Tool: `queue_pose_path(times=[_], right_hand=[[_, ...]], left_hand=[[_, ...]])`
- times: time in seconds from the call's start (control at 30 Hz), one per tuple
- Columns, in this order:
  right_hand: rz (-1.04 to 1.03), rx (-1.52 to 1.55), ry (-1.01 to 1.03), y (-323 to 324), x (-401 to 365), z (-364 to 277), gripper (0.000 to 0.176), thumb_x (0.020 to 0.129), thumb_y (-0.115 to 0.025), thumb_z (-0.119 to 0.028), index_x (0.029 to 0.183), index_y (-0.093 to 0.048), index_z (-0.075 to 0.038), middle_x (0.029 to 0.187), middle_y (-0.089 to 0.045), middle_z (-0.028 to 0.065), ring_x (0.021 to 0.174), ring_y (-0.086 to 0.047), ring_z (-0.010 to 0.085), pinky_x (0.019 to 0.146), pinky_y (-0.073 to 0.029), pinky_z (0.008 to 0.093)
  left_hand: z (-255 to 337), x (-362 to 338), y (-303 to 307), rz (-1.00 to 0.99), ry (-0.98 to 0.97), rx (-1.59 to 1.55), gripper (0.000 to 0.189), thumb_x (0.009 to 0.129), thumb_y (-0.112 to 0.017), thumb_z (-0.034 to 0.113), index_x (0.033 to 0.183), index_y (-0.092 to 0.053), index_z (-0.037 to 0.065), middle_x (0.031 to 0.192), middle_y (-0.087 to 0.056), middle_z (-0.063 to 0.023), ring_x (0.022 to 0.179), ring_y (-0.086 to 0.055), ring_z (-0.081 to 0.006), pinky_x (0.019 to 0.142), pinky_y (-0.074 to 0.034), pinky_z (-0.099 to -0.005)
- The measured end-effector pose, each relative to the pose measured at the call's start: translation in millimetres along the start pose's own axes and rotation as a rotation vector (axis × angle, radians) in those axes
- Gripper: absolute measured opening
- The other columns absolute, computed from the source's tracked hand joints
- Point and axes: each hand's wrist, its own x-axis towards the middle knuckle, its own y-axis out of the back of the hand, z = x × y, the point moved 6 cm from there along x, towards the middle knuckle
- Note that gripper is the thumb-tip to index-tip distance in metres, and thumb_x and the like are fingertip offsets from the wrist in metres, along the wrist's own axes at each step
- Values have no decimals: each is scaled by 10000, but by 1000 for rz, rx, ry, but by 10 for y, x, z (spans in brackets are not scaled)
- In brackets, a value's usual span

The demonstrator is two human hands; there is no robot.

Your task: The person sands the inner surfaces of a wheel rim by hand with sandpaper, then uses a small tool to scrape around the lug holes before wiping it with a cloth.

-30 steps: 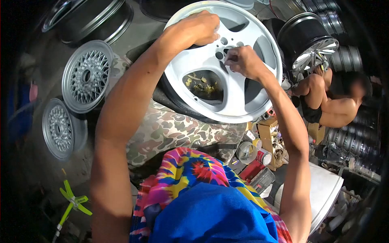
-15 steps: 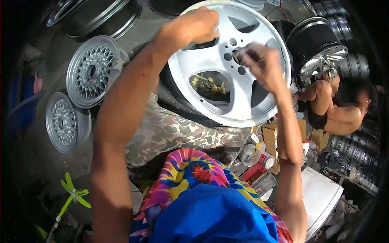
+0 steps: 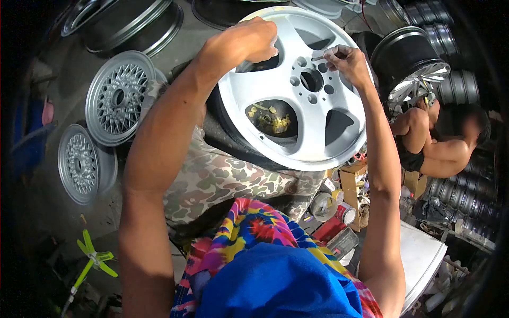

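A white five-spoke alloy wheel lies tilted before me, face up, over a dark tyre-like ring. My left hand is closed at the upper-left spoke, its fingers curled over the spoke's edge at the opening; pale dust marks the fingertips. Beside the bolt holes, my right hand pinches a small dark strip whose kind I cannot make out. Its fingertips are dusty too. Through the lower-left opening, yellowish scraps show inside the wheel.
Two silver mesh wheels stand at left, with dark rims behind. Another person crouches at right beside a black rim. Cans, a cardboard box and a white panel lie at lower right. A green-bladed fan is lower left.
My right hand has moved up and away from the wheel's centre hole, uncovering it. My left hand has shifted slightly left and down along the spoke.
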Motion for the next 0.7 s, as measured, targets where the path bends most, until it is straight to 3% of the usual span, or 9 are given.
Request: queue_pose_path(times=[0.13,0.23,0.33,0.37,0.43,0.47,0.57,0.6,0.7], right_hand=[[-2,-185,23,-94,35,-54,79,864,-699,-37,888,-713,36,772,-732,123,710,-717,161,686,-571,301],[-6,-382,323,-283,123,-17,118,842,-680,-20,943,-711,33,695,-700,136,668,-706,191,663,-557,317],[-111,-672,268,-424,318,43,138,752,-699,-54,885,-730,-33,812,-701,228,758,-684,407,739,-555,430],[-107,-674,274,-373,346,29,138,752,-699,-54,885,-730,-33,812,-701,228,758,-684,407,739,-555,430],[-179,-498,295,-282,362,-59,168,737,-674,-19,899,-705,15,739,-705,130,627,-675,202,629,-529,361],[-216,-449,292,-148,374,-155,152,758,-676,1,904,-703,31,739,-699,114,635,-675,177,627,-541,326],[-150,-543,308,-72,326,-200,128,814,-656,26,933,-688,61,754,-698,113,644,-679,147,628,-554,302],[-136,-521,294,-51,298,-232,134,825,-659,19,947,-685,70,760,-702,115,649,-683,147,636,-560,299],[-154,-367,193,16,245,-274,131,872,-675,-15,964,-690,77,784,-716,109,677,-691,145,657,-574,290]], left_hand=[[52,0,19,-89,34,46,333,887,-705,274,1047,-713,-18,948,-703,-261,877,-702,-392,805,-544,-459],[46,0,-4,-62,24,46,329,883,-708,271,1043,-716,-17,955,-703,-261,885,-700,-396,816,-545,-461],[31,25,-32,-85,66,1,319,880,-708,264,1032,-719,-15,954,-704,-262,899,-700,-398,817,-543,-461],[9,20,-38,-79,67,3,319,880,-708,264,1032,-719,-15,954,-704,-262,899,-700,-398,817,-543,-461],[57,-30,53,18,-49,1,314,876,-709,258,1028,-715,-17,970,-702,-266,915,-699,-402,825,-542,-462],[37,-8,53,-57,2,30,312,874,-713,257,1028,-715,-14,983,-701,-270,928,-696,-409,841,-544,-456],[-183,-62,-46,160,-179,-46,313,874,-716,263,1019,-717,-15,958,-700,-275,920,-692,-417,843,-546,-455],[-101,23,-5,-70,-4,14,317,877,-714,269,1017,-720,-15,945,-700,-277,925,-695,-411,835,-545,-458],[-23,20,37,-46,9,26,319,874,-716,265,1017,-719,-19,950,-700,-278,927,-696,-409,829,-544,-462]])
